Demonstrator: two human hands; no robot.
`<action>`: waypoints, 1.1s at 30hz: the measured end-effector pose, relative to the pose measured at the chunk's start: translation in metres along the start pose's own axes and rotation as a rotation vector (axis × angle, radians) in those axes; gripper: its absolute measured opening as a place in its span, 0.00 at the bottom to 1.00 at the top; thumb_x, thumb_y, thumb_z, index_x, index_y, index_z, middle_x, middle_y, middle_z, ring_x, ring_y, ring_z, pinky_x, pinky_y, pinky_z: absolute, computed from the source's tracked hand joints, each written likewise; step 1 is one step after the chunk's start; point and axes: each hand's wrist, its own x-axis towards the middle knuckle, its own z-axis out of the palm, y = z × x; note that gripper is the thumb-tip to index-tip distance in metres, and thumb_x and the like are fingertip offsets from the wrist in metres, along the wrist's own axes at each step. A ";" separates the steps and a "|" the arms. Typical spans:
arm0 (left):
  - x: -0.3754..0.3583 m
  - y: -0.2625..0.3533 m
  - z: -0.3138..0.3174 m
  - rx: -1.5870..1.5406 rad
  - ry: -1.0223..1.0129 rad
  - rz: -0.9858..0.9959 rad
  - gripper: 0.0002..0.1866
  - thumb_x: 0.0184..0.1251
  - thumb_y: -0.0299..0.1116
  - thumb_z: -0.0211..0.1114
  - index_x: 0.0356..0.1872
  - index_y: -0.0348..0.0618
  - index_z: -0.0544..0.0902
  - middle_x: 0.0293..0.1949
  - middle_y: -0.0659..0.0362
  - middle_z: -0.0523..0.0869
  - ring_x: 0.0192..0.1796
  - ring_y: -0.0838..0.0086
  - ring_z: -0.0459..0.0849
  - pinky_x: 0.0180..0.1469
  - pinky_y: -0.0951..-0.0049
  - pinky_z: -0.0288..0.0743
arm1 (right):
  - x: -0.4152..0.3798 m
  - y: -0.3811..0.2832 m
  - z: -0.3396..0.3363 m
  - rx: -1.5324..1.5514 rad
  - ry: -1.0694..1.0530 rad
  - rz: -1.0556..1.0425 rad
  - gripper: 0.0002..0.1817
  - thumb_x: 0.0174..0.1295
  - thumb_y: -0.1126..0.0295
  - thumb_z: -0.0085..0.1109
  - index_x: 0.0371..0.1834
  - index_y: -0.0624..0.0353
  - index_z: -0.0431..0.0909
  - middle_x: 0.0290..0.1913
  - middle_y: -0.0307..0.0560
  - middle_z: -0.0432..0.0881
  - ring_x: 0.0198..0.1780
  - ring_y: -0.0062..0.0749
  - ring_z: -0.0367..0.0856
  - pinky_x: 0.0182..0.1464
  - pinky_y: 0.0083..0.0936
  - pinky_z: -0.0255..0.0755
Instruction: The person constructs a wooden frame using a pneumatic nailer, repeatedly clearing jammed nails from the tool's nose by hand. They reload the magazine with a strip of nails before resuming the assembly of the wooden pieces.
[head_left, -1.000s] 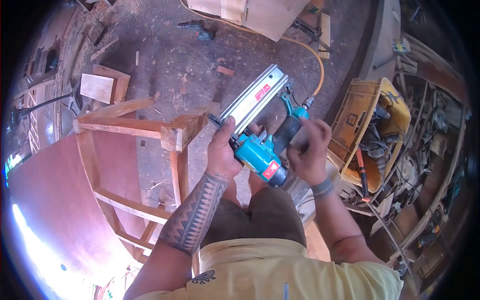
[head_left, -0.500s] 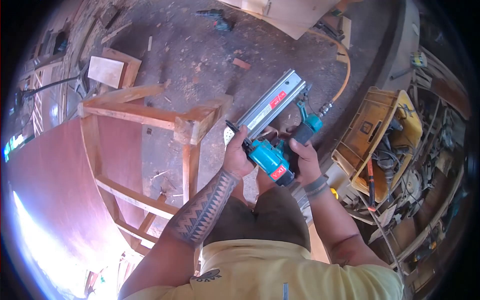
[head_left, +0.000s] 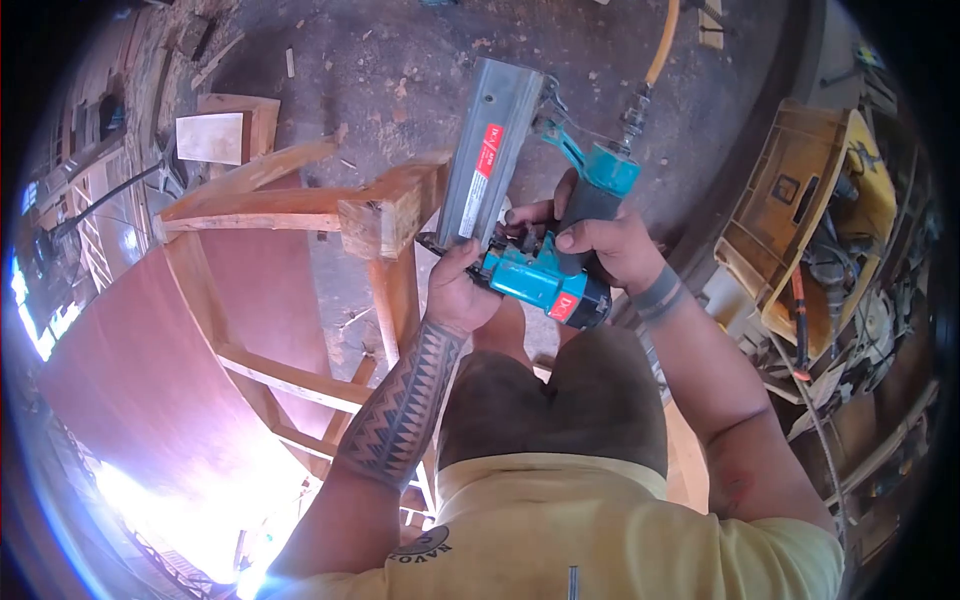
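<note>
A teal nail gun [head_left: 525, 279] with a long grey magazine is held in front of my shorts by both hands. My left hand [head_left: 462, 293] is closed around its nose end, thumb up near the base of the magazine. My right hand [head_left: 622, 250] wraps the black grip, thumb across it, with some fingers hidden behind the tool. An orange air hose [head_left: 664, 42] runs from a metal coupling at the handle's end. Left of the tool stands a wooden frame [head_left: 265, 221], its near corner post close to my left hand.
A yellow crate [head_left: 775, 215] holding tools stands at the right, beside scrap wood. A large reddish-brown panel [head_left: 160, 350] lies against the frame at left. A pale board [head_left: 210, 138] sits beyond the frame. Bright light glares at lower left.
The nail gun has turned so its magazine points more nearly straight ahead, and its handle has moved up in view. Both hands keep hold. The head view has shifted.
</note>
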 end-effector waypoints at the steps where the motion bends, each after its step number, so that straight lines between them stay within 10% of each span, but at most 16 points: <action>1: -0.002 0.001 0.000 -0.035 -0.011 -0.008 0.31 0.75 0.39 0.67 0.75 0.36 0.75 0.67 0.47 0.84 0.72 0.54 0.81 0.78 0.49 0.70 | 0.001 0.001 0.001 -0.008 -0.009 0.005 0.20 0.53 0.83 0.67 0.49 0.61 0.73 0.51 0.51 0.83 0.67 0.56 0.85 0.71 0.54 0.76; 5: -0.002 0.008 -0.011 0.012 0.004 -0.046 0.29 0.76 0.38 0.66 0.74 0.36 0.75 0.68 0.48 0.84 0.71 0.55 0.82 0.78 0.51 0.71 | 0.001 0.005 0.006 -0.037 0.023 -0.004 0.21 0.50 0.79 0.67 0.48 0.62 0.72 0.57 0.69 0.86 0.66 0.62 0.85 0.72 0.54 0.76; 12: 0.000 0.012 -0.009 0.039 -0.021 -0.056 0.35 0.76 0.42 0.65 0.78 0.36 0.71 0.71 0.45 0.80 0.75 0.51 0.77 0.81 0.45 0.66 | 0.005 0.003 0.004 -0.056 0.041 -0.013 0.22 0.48 0.78 0.67 0.48 0.62 0.72 0.54 0.68 0.88 0.65 0.61 0.86 0.72 0.52 0.75; 15: 0.002 0.012 -0.012 0.029 -0.020 -0.048 0.35 0.76 0.42 0.65 0.79 0.36 0.70 0.72 0.45 0.80 0.76 0.51 0.77 0.82 0.44 0.65 | 0.013 -0.002 -0.004 -0.083 -0.012 -0.046 0.18 0.51 0.82 0.67 0.46 0.65 0.76 0.41 0.47 0.79 0.62 0.57 0.88 0.68 0.44 0.75; 33: 0.010 0.008 -0.009 -0.021 -0.032 -0.052 0.33 0.73 0.40 0.68 0.76 0.38 0.73 0.69 0.48 0.82 0.74 0.53 0.78 0.80 0.47 0.68 | 0.016 0.006 -0.014 -0.082 0.012 -0.064 0.17 0.50 0.82 0.68 0.45 0.66 0.78 0.40 0.48 0.82 0.58 0.52 0.90 0.64 0.37 0.77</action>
